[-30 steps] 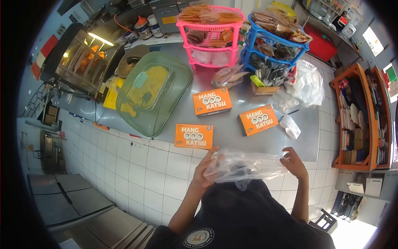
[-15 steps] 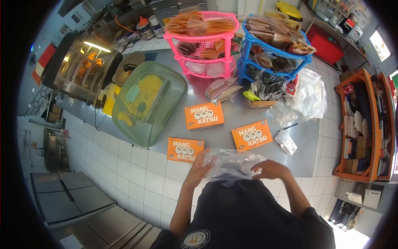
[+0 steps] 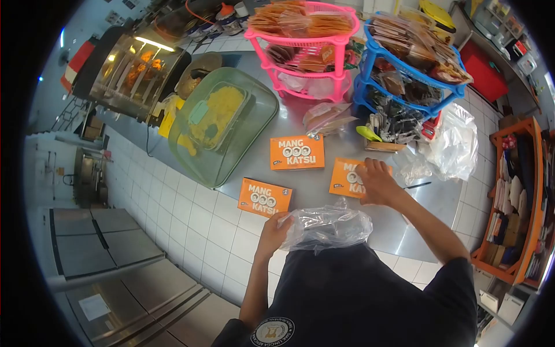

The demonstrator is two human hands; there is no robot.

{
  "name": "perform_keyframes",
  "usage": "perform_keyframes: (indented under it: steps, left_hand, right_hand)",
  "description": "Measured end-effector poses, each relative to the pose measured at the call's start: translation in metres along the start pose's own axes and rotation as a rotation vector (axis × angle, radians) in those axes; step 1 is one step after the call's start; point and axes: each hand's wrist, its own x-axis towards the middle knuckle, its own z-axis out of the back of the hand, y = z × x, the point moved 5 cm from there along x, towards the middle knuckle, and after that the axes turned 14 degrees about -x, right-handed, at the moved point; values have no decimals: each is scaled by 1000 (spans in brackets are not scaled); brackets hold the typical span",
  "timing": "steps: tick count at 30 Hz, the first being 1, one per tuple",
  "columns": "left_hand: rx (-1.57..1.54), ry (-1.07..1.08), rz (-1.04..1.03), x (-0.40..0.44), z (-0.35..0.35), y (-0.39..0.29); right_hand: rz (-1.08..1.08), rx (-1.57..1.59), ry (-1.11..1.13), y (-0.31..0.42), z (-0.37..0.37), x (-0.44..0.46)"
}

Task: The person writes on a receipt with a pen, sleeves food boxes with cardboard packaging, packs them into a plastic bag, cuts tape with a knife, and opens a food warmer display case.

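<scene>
Right hand (image 3: 379, 184) has moved onto one orange "MANG KATSU" box (image 3: 341, 177)

gap between boxes (image 3: 297, 152) (pink rack (image 3: 304, 40) beyond)

Orange Mang Katsu box (image 3: 346, 177) partly covered by right hand (image 3: 379, 184)
Clear plastic bag (image 3: 330, 224) is held by left hand (image 3: 273, 235).

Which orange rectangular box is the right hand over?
The rightmost orange rectangular box: the right hand hides part of its lettering; the other two lie clear of that hand.
</scene>
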Motion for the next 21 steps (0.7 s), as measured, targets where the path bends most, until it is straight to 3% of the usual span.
perform_keyframes:
  steps: [4, 8, 11, 12, 14, 17, 19, 21]
  left_hand:
    - [-122, -39, 111, 1, -7, 8]
    - [-405, 131, 253, 13, -20, 13]
    - [-688, 153, 384, 12, -34, -10]
    - [-784, 133, 342, 22, -30, -14]
    - [-973, 101, 261, 43, -25, -22]
    - [-952, -116, 358, 58, -28, -48]
    - [-1076, 18, 179, 68, -32, -65]
    - [-1187, 207, 58, 75, -29, -68]
  right_hand:
    - [-108, 356, -157, 24, 62, -27]
    - [-264, 1065, -157, 80, 16, -18]
    - [-311, 948, -581, 116, -28, -2]
    - [-342, 1028, -540, 125, -40, -3]
    - [-207, 1079, -545, 135, -34, -12]
    - [49, 1019, -501, 143, -42, -26]
    - [199, 971, -417, 150, -44, -29]
    - [180, 910, -300, 147, -45, -28]
